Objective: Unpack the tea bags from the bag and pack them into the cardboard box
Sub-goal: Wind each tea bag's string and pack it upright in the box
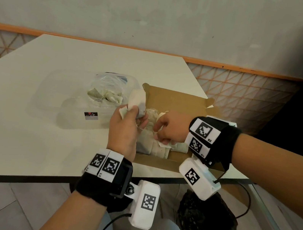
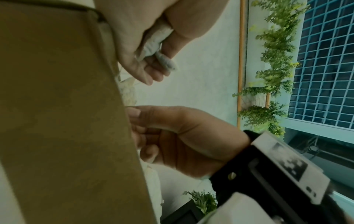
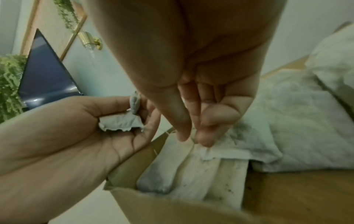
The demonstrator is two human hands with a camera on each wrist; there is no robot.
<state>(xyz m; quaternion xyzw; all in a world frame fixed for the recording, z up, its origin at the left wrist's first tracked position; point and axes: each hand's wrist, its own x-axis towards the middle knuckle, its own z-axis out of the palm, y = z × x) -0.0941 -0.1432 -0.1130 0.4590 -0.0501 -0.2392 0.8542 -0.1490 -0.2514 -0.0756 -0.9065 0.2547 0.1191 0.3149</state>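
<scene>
An open cardboard box (image 1: pixel 179 101) lies on the white table (image 1: pixel 23 133), with several white tea bags (image 1: pixel 157 152) laid in it. Left of it sits a clear plastic bag (image 1: pixel 97 95) with more tea bags inside. My left hand (image 1: pixel 134 114) hovers at the box's left edge and grips a few tea bags (image 1: pixel 137 101), which also show in the palm as held tea bags (image 3: pixel 122 122) and held tea bags (image 2: pixel 159 44). My right hand (image 1: pixel 160 136) reaches into the box; its fingertips (image 3: pixel 203 139) pinch the corner of a tea bag (image 3: pixel 220 153) lying there.
The box stands near the table's front right corner (image 1: pixel 236 179). A black mesh bag (image 1: pixel 206 224) sits on the floor below that corner. An orange lattice panel (image 1: pixel 240 93) runs behind the table. The box's brown wall (image 2: pixel 67 121) fills the left wrist view's left side.
</scene>
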